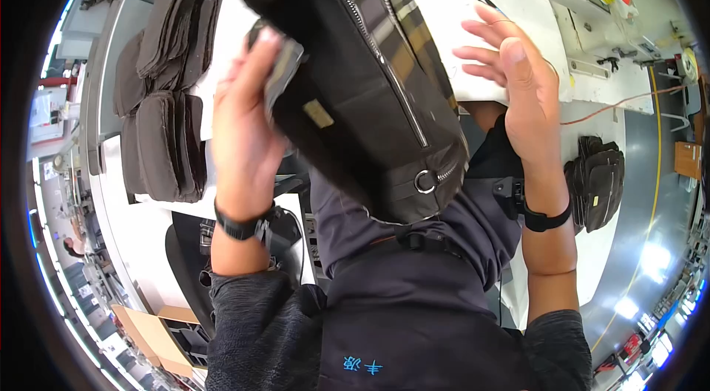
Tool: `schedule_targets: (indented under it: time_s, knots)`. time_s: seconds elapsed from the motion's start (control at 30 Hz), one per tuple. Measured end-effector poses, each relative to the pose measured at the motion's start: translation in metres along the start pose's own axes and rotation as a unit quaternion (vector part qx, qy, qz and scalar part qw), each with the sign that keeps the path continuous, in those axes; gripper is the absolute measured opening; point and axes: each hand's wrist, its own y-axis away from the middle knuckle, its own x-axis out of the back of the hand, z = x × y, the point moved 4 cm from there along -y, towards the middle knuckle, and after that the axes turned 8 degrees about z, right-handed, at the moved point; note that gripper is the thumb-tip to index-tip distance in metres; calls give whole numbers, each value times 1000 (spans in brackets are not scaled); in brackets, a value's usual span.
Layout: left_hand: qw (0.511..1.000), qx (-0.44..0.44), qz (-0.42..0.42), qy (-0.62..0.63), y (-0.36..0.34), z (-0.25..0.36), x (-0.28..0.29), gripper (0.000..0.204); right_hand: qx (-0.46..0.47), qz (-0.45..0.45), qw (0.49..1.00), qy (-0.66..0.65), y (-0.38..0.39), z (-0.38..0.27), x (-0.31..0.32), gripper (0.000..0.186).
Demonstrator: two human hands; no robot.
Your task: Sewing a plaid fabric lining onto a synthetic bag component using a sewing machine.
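Lying left of the bag [362, 88], stacks of dark pouches [163, 95] cover the white table [222, 29]. Just right of them, the left hand [248, 121] grips the bag's left side, fingers curled onto a grey tag [281, 73]. The bag itself, black with a plaid panel, silver zips and a metal ring [424, 182], hangs tilted above the person's lap. Right of the bag, the right hand [521, 88] is spread wide, holding nothing, apart from it. Further right of the bag, another black bag [597, 180] rests on the table.
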Motion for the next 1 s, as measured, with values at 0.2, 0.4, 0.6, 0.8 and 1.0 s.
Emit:
schedule_targets:
  time_s: [0.2, 0.4, 0.6, 0.8, 1.0]
  knots:
    - [963, 154, -211, 70, -55, -89, -22, 36, 6, -39, 993, 109, -15, 2, -38, 65]
    - [972, 82, -219, -28, -67, -95, -30, 43, -13, -91, 963, 253, -56, 47, -57, 58]
    - [848, -299, -205, -386, -65, -57, -47, 55, 21, -64, 976, 207, -61, 63, -66, 36]
    - [782, -321, -330, -419, -95, -46, -72, 40, 48, -106, 962, 246, -77, 68, -69, 31]
    - [758, -343, -333, -443, -100, -49, -86, 30, 39, -88, 974, 206, -81, 74, -68, 27]
